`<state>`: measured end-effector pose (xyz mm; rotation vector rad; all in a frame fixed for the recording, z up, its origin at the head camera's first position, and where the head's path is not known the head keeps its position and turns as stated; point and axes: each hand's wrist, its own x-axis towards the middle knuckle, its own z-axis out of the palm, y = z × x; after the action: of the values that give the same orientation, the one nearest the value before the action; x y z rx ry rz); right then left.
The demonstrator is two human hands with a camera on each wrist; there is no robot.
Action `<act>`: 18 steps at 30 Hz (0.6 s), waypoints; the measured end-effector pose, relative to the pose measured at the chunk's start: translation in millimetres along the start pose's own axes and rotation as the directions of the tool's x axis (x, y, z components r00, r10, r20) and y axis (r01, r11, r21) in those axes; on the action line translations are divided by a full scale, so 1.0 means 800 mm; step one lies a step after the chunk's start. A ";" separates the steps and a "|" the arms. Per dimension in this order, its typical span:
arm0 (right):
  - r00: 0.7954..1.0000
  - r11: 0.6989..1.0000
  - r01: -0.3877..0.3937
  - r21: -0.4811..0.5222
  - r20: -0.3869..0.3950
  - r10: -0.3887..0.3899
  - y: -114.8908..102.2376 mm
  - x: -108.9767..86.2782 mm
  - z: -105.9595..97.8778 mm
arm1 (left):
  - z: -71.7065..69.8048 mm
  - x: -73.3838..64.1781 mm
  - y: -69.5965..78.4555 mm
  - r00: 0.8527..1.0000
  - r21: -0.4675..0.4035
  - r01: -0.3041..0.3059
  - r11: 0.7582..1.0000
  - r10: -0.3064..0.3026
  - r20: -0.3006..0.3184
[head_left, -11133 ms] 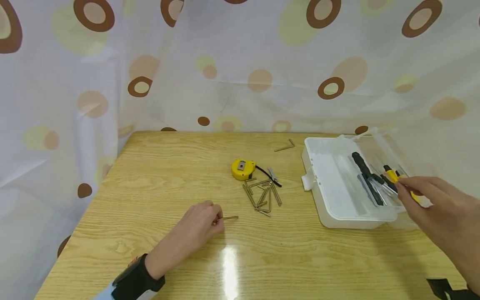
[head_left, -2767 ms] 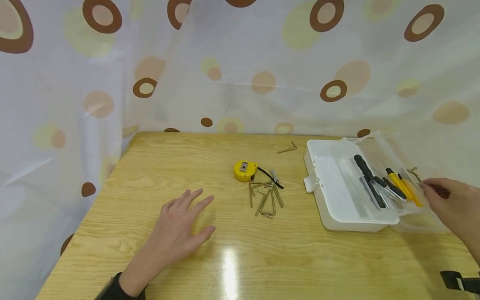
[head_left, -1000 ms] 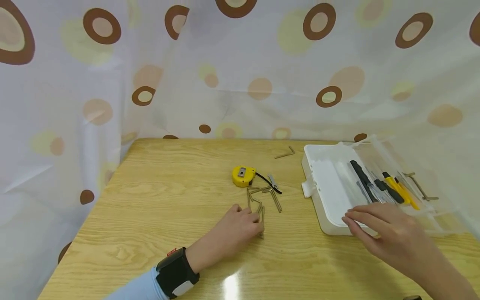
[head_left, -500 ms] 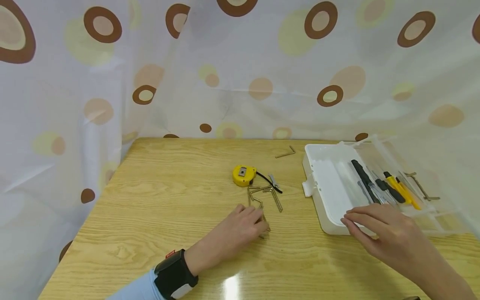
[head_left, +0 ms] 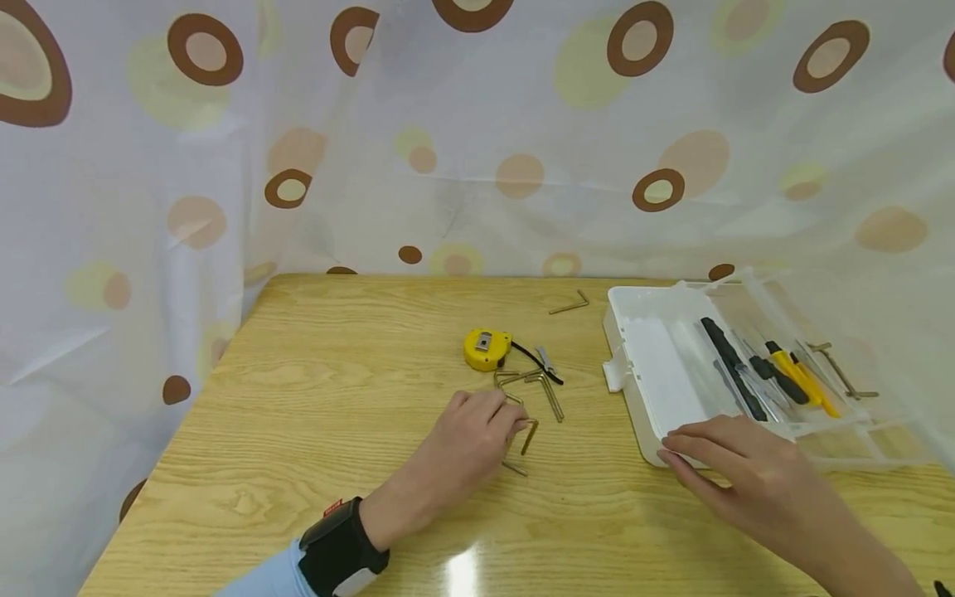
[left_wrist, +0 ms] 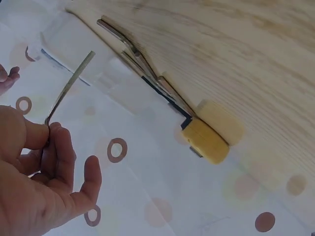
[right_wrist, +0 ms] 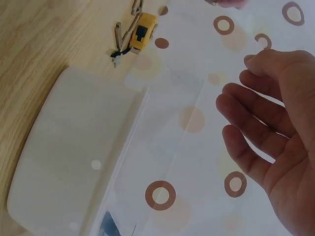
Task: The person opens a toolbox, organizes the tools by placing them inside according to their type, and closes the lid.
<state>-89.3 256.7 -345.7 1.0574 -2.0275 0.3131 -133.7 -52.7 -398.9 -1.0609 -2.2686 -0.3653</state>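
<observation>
My left hand (head_left: 466, 448) pinches an L-shaped hex key (head_left: 530, 436) between thumb and fingers, just above the table. In the left wrist view the hex key (left_wrist: 70, 86) points away from the fingertips. Several other hex keys (head_left: 553, 400) lie loosely behind the hand, and one more (head_left: 515, 469) lies in front of it, partly hidden. My right hand (head_left: 753, 481) hovers at the front edge of the white toolbox (head_left: 660, 356). Its fingers are loosely bent and hold nothing, as the right wrist view shows.
A yellow tape measure (head_left: 485, 349) with a black strap sits behind the loose hex keys. A single hex key (head_left: 570, 306) lies near the back edge. The toolbox's clear lid is folded open to the right, with screwdrivers (head_left: 791, 385) and several hex keys (head_left: 841, 372) beside them.
My right hand has left the lid, where hex keys now lie, and come to the box's front. My left hand has reached the loose hex keys and lifted one.
</observation>
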 end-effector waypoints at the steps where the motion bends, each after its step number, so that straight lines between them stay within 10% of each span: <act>1: 1.000 1.000 0.001 0.012 -0.003 -0.001 -0.003 0.002 0.002 | -0.001 0.001 0.001 1.000 -0.027 0.023 0.999 -0.023 -0.015; 10: 0.998 0.996 -0.014 0.088 -0.064 0.020 -0.045 0.020 0.030 | -0.017 0.004 0.023 0.973 -0.268 0.179 0.947 -0.210 -0.094; 18: 0.989 0.989 -0.074 0.131 -0.118 0.089 -0.067 0.032 0.052 | -0.030 0.007 0.039 0.941 -0.498 0.249 0.831 -0.329 -0.077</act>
<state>-78.4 186.3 -360.1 1.0067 -1.9633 0.5427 -103.2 -40.4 -376.8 -0.8647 -2.2430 -1.1557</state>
